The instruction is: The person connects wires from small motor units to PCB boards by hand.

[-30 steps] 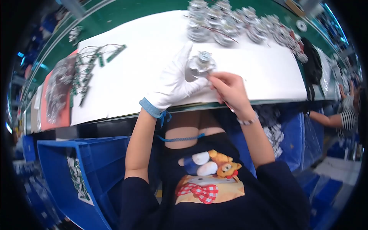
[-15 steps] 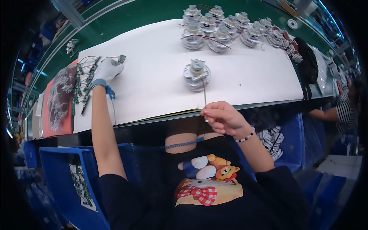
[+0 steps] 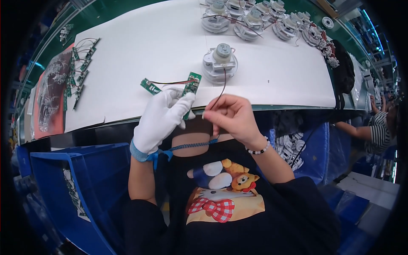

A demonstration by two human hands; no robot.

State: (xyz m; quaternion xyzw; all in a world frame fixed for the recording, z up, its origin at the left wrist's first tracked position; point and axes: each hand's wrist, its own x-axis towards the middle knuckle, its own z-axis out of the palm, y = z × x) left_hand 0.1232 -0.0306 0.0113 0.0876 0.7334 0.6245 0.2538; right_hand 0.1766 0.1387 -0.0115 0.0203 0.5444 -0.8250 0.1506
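My left hand [image 3: 163, 117], in a white glove with a blue wrist strap, grips a green circuit board [image 3: 194, 82] above the table's front edge. Red and black wires join that board to a smaller green board [image 3: 149, 86], which sticks out beside the gloved fingers. Just to the right, my bare right hand [image 3: 233, 119] pinches the dark lead [image 3: 224, 80] of a white round motor unit [image 3: 219, 68]; the lead's tip is hidden by the fingers. The unit stands upright on the white sheet, grey cylinder on top. A small gap separates board and right hand.
Several similar motor units [image 3: 253, 21] stand at the back right. Wired green boards [image 3: 85, 66] lie at left beside a plastic bag [image 3: 53, 95] of parts. Blue bins [image 3: 106, 178] sit below the table; the right one holds white parts [image 3: 290, 148]. A person in striped sleeves is far right.
My left hand has come from the boards at the left to the middle, bringing the wired pair of boards. My right hand keeps the lead and has shifted slightly up; the view has moved too.
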